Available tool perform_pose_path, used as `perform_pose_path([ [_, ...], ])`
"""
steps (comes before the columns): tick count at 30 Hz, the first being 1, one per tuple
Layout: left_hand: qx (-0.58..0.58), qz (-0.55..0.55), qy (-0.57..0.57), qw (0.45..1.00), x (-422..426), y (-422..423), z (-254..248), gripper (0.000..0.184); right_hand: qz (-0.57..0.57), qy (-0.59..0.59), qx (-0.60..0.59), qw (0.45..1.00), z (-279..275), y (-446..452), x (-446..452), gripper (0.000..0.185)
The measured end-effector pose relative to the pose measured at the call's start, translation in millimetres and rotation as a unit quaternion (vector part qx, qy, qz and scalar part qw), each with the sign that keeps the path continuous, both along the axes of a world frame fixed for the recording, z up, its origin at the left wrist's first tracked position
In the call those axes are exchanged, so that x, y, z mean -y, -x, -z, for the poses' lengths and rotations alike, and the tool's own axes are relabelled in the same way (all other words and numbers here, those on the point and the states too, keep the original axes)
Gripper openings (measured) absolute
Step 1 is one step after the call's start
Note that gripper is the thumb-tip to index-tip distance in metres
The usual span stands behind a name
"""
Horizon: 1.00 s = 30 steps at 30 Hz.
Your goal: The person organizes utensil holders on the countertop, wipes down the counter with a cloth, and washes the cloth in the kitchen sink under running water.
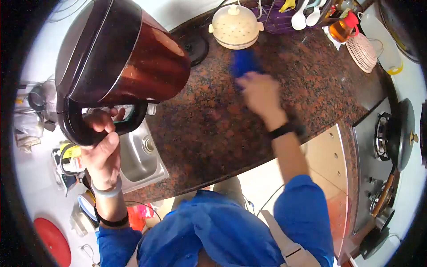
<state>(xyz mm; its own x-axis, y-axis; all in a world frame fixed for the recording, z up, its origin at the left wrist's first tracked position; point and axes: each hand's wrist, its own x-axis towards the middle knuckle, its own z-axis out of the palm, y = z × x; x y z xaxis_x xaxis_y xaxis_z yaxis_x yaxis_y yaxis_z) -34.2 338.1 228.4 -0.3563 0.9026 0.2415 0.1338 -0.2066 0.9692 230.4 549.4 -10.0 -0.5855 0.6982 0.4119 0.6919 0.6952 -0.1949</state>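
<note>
My left hand (103, 133) is wrapped round the black handle of a dark red electric kettle (153, 66), held up above the sink side of the counter. Out over the granite countertop (204, 133), my right hand (262, 93) grips a blue cloth (244, 62), blurred by motion, pressed to or just above the surface. Just beyond the cloth stands a cream lidded pot (235, 26). A round black kettle base (195, 48) lies partly hidden behind the kettle.
A steel sink (155, 171) is at the left. Back right are white spoons (299, 20), a red-topped jug of amber liquid (341, 29) and a pink basket (361, 52). A gas stove (371, 164) with a pan lid (404, 133) is at the right.
</note>
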Motion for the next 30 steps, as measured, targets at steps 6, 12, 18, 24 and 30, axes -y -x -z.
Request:
perform_pose_path([
  [6,0.019,-0.021,0.018,0.999,9,8,1,0.031,0.311,-0.011,0.160,0.937,21,-207,-49,0.040],
  [12,-0.079,0.015,0.089,0.993,-18,6,53,0.024,0.223,-0.030,0.129,0.966,47,-132,105,0.045],
  [18,-0.084,-0.004,0.036,0.996,-57,-44,136,0.038,-0.164,0.291,0.052,0.941,16,112,269,0.040],
  [24,-0.057,-0.016,0.045,0.997,-68,-80,145,0.043,-0.092,0.163,-0.016,0.982,6,57,177,0.029],
  [30,-0.062,-0.008,-0.011,0.998,-83,-88,167,0.042,0.129,0.129,0.035,0.983,26,-51,121,0.040],
])
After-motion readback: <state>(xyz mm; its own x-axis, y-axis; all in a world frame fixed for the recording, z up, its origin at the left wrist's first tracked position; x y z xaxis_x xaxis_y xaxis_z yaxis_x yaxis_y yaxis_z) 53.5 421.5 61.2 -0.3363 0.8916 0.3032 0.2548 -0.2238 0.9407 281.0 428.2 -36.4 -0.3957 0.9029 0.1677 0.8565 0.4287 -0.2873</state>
